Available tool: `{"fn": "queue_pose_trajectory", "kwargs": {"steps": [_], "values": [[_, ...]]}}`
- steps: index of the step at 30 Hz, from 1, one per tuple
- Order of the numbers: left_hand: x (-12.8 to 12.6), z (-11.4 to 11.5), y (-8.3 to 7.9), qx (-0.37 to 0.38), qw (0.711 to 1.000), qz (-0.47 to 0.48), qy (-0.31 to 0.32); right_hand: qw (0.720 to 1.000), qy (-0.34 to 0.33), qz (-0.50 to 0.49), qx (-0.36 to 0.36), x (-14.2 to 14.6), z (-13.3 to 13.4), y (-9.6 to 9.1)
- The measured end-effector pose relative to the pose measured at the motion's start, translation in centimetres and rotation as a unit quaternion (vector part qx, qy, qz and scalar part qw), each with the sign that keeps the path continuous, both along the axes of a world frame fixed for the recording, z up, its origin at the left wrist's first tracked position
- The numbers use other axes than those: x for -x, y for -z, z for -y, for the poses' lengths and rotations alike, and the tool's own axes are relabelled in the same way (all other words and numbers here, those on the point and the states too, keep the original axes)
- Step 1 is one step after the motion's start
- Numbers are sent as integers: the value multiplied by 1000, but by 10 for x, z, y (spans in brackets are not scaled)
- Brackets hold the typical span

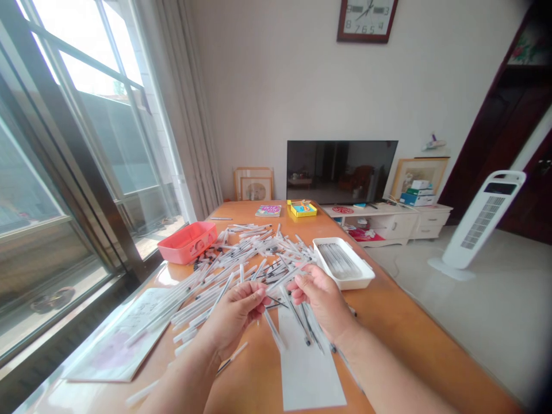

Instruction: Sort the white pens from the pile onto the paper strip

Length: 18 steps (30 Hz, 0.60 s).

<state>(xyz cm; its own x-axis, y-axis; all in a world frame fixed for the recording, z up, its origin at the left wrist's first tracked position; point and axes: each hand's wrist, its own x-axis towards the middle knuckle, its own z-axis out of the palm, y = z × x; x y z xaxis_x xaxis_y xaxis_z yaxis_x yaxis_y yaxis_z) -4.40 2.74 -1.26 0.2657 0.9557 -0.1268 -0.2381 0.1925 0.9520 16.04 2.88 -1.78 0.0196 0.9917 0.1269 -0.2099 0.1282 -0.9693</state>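
Observation:
A big heap of clear plastic pen barrels and thin black refills [241, 259] covers the middle of the orange table [401, 333]. My left hand [235, 316] and my right hand [321, 299] are raised just above the near edge of the heap, fingertips pinched toward each other. Between them runs a clear pen barrel [282, 280], held by both hands. Under my right hand lie more loose refills on a white sheet [306, 368].
A white tray [345, 264] with finished pens sits right of the heap, a pink tray [187, 241] left of it. A paper booklet [125, 339] lies at the near left. Farther back are a yellow box [303, 209] and a book [268, 210]. A tower fan [478, 221] stands on the floor.

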Motion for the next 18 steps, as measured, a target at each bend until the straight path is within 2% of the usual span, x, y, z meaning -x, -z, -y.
{"fn": "queue_pose_trajectory", "kwargs": {"steps": [6, 9, 14, 18], "values": [[-10, 5, 0, 11, 1000, 15, 20, 993, -53, 100, 9, 9, 4, 1], [-14, 8, 0, -1, 999, 11, 43, 992, -71, 108, -4, 14, 7, 0], [-15, 9, -1, -32, 999, -16, 40, 996, -45, 70, -18, 14, 7, -7], [-8, 6, -4, -56, 998, -34, -8, 997, 28, 75, -19, 1, 3, -22]]}}
